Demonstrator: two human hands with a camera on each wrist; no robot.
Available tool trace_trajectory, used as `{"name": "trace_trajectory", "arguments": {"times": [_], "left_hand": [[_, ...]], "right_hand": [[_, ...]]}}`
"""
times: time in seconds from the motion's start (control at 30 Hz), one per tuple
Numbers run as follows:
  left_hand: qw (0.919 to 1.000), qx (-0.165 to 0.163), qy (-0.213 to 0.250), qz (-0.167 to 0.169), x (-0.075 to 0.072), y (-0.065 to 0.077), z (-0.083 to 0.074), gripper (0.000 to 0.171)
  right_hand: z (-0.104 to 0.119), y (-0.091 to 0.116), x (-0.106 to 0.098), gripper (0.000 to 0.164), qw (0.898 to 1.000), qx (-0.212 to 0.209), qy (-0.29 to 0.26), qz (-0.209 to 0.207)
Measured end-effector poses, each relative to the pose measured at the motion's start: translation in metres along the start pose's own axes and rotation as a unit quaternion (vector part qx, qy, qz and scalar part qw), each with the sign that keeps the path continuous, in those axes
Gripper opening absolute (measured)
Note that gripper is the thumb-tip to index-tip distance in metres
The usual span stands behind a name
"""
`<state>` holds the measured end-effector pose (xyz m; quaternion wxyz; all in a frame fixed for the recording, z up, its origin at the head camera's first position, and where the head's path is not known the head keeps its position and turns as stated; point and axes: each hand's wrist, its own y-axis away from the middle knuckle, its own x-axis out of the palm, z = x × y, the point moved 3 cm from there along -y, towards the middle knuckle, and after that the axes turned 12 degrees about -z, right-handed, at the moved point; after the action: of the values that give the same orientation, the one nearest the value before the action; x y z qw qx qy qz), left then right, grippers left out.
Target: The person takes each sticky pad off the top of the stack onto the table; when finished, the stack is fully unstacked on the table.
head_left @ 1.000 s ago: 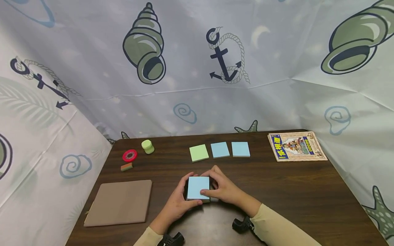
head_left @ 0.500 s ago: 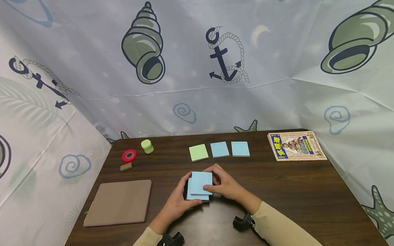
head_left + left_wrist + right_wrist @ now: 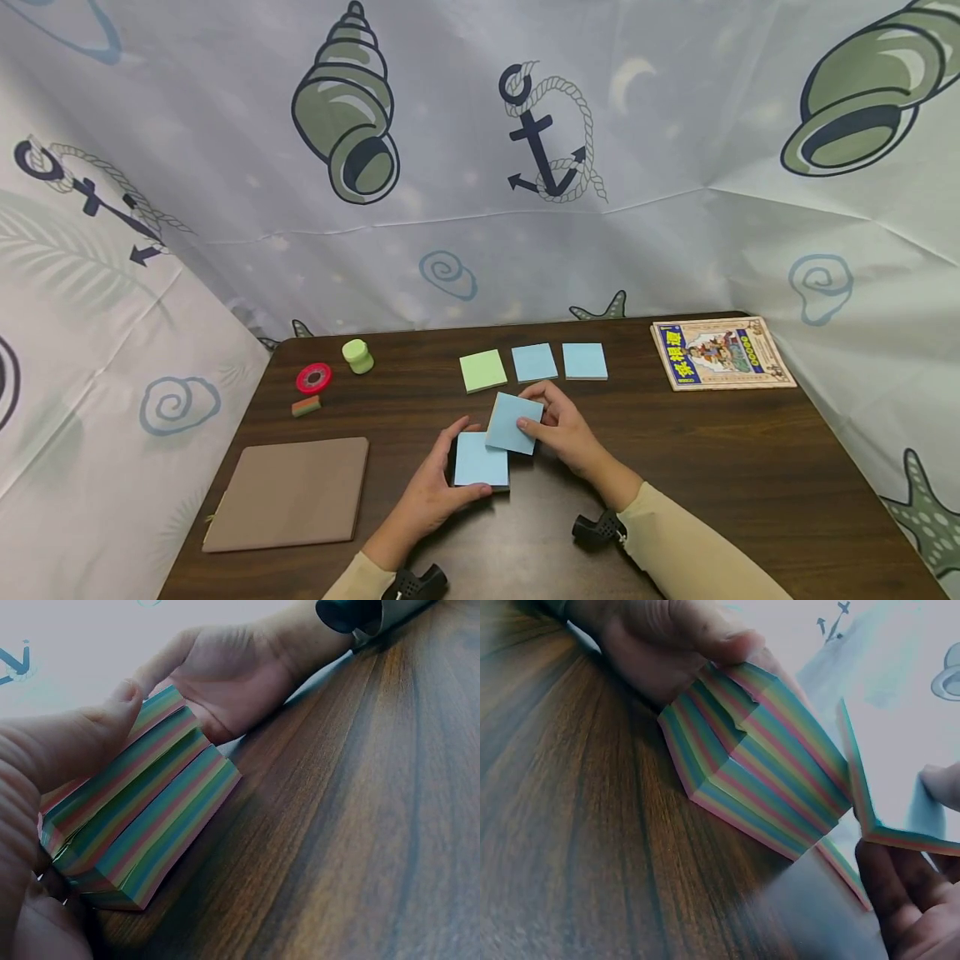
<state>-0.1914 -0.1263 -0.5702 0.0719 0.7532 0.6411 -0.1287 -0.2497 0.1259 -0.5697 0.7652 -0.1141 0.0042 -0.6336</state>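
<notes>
My left hand [image 3: 437, 487] grips a thick stack of sticky note pads [image 3: 480, 461] low over the table, thumb at the near side and fingers at the far side. Its top sheet is light blue. Striped coloured edges of the stack [image 3: 150, 802] show in the left wrist view. My right hand [image 3: 567, 433] pinches one blue-topped sticky note pad [image 3: 513, 423], thumb on top and fingers below, tilted over the stack's upper right corner. Beyond the hands lie a green pad [image 3: 483, 372] and two blue pads, one in the middle [image 3: 534, 363] and one at right [image 3: 585, 362].
A comic-style booklet [image 3: 723, 354] lies at the back right of the wooden table [image 3: 675, 467]. On the left are a brown flat folder [image 3: 288, 493], a red ring [image 3: 313, 378], a green knob-shaped object [image 3: 357, 357] and a small orange-green block [image 3: 306, 406].
My right hand has slid the top blue pad off the stack, lifting it up and to the right and turning it slightly. My left hand keeps its grip on the stack, nearly still.
</notes>
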Motion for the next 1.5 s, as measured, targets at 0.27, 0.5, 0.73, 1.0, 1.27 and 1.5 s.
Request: {"name": "trace_trajectory", "arguments": {"times": [0.27, 0.5, 0.73, 1.0, 1.27, 1.5], "left_hand": [[0.9999, 0.009, 0.0, 0.005, 0.0, 0.0, 0.001, 0.109], [0.9999, 0.01, -0.012, 0.001, 0.0, 0.0, 0.001, 0.109], [0.9998, 0.012, -0.014, 0.004, 0.0, 0.0, 0.001, 0.109], [0.9997, 0.022, -0.006, 0.007, 0.001, 0.0, 0.0, 0.108], [0.9995, 0.028, -0.008, 0.007, 0.001, 0.0, 0.002, 0.108], [0.9995, 0.023, -0.02, 0.005, 0.001, 0.0, 0.001, 0.109]], "right_hand": [[0.003, -0.002, -0.005, 0.043, 0.998, -0.025, -0.005, -0.065], [0.002, -0.005, -0.011, 0.037, 0.986, -0.048, 0.086, -0.138], [0.001, -0.005, -0.012, 0.035, 0.977, -0.041, 0.148, -0.151], [0.0, -0.007, -0.013, 0.037, 0.936, -0.074, 0.307, -0.155], [-0.003, -0.008, -0.015, 0.037, 0.915, -0.069, 0.362, -0.162], [-0.002, -0.008, -0.014, 0.031, 0.915, -0.049, 0.371, -0.149]]}}
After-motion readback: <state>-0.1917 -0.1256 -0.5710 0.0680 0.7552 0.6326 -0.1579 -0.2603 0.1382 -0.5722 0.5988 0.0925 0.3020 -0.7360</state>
